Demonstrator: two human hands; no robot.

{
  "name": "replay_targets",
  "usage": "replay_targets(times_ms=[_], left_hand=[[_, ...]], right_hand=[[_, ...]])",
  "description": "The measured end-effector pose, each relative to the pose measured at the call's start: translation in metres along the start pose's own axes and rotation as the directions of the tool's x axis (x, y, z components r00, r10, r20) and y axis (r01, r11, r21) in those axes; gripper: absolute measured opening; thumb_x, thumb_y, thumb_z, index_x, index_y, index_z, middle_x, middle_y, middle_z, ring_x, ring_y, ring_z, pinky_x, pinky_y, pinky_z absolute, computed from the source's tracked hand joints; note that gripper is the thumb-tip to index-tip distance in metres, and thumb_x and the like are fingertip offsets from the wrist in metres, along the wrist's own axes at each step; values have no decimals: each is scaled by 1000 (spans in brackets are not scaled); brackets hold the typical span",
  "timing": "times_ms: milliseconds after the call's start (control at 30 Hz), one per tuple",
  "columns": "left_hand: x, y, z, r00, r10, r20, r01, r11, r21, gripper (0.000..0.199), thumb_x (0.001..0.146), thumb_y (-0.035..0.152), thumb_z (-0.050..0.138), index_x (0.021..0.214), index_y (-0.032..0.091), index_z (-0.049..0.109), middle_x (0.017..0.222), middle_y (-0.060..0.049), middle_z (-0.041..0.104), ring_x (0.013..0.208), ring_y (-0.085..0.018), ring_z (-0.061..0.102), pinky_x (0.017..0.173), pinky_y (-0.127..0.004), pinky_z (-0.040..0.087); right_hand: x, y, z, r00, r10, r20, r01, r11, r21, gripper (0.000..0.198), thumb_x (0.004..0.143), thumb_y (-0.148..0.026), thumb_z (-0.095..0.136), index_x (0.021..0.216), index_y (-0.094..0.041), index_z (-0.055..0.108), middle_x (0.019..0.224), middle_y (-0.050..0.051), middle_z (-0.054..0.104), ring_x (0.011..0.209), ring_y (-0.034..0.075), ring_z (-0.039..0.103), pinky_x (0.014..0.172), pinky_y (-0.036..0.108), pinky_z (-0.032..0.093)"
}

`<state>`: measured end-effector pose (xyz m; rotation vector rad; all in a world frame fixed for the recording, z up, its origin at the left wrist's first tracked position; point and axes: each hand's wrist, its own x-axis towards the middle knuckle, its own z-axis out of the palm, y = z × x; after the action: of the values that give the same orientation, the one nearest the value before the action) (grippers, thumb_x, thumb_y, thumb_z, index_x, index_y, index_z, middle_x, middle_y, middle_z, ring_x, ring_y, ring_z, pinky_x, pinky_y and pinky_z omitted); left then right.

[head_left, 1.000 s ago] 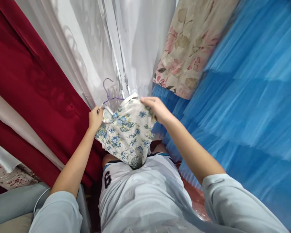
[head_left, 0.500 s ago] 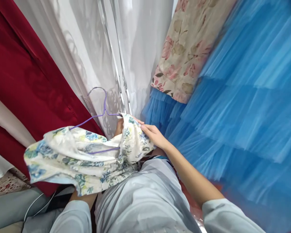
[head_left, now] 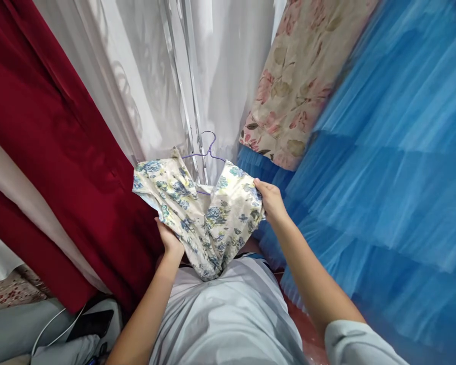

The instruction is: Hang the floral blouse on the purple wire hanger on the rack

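A loose, pale grey-blue shirt [head_left: 220, 319] is covering the wearer's front, its light cloth creasing into soft, shallow folds and falling wide. A short sleeve [head_left: 359, 342] in the same plain shade is circling the right arm, its edge ending near the elbow and leaving the right forearm [head_left: 315, 274] bare. The left forearm [head_left: 146, 309] is also showing uncovered. Below the shirt, whitish shorts [head_left: 264, 276] are peeking out, a blue-and-dark band [head_left: 260, 259] trimming their edge.
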<state>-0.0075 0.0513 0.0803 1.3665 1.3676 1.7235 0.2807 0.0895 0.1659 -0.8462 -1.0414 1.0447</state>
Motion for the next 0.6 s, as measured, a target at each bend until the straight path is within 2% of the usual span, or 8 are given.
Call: replay_targets(times_ms=[33,67,133,167,233,333,500,600], left_hand=[[-4,-5,-1,996,-7,-85,-2,994,-108,76,94,66,4,138,26,50,132,-10,60,126,-24,55,104,-38,47],[-8,-10,0,985,-23,-172,-14,977,-213,75,94,67,6,140,26,48,135,-9,59,128,-23,53,105,-37,46],[-14,-20,3,954,-70,-290,-32,943,-332,64,93,65,30,140,24,47,141,-8,54,132,-23,50,108,-35,44],[-17,-24,6,947,-87,-310,-20,945,-328,60,92,60,43,138,23,48,143,-8,52,132,-24,50,108,-36,44],[-19,-31,10,942,-110,-316,19,960,-280,53,88,49,56,133,21,52,141,-10,54,131,-25,51,108,-37,44],[-19,-33,14,953,-94,-286,17,965,-262,44,88,43,58,126,21,56,134,-10,59,128,-25,54,107,-38,45],[-20,-35,10,946,-61,-318,-30,961,-276,42,85,35,62,124,22,58,136,-8,58,130,-24,52,112,-40,38],[-26,-43,4,941,-76,-329,-15,964,-266,41,83,35,64,123,23,60,136,-8,59,131,-25,50,113,-41,38]], right_hand=[[1,-2,2,1000,17,8,-17,1000,11,33,70,-53,74,68,-21,67,63,3,69,57,20,62,52,30,48],[1,-3,2,999,33,16,-33,999,23,33,69,-53,76,68,-21,67,62,3,69,55,19,61,52,30,48],[-1,-5,1,998,47,32,-48,998,34,33,69,-52,76,67,-20,68,62,3,69,52,18,60,51,29,48],[-2,-5,-1,998,43,38,-45,998,33,33,70,-52,76,67,-20,67,62,3,69,51,18,59,51,29,48],[-5,-6,-2,999,18,41,-19,999,28,33,73,-53,74,67,-20,67,61,2,68,50,17,58,51,29,47],[-7,-9,1,999,-2,49,1,1000,10,33,74,-52,73,68,-21,68,63,2,69,52,18,59,51,29,47],[-9,-14,3,980,72,185,-67,997,-35,31,74,-52,73,72,-21,70,67,4,71,56,20,62,56,31,50],[-10,-14,-1,971,73,230,-47,992,-115,33,77,-53,69,76,-20,70,70,5,70,59,20,63,59,31,51]])
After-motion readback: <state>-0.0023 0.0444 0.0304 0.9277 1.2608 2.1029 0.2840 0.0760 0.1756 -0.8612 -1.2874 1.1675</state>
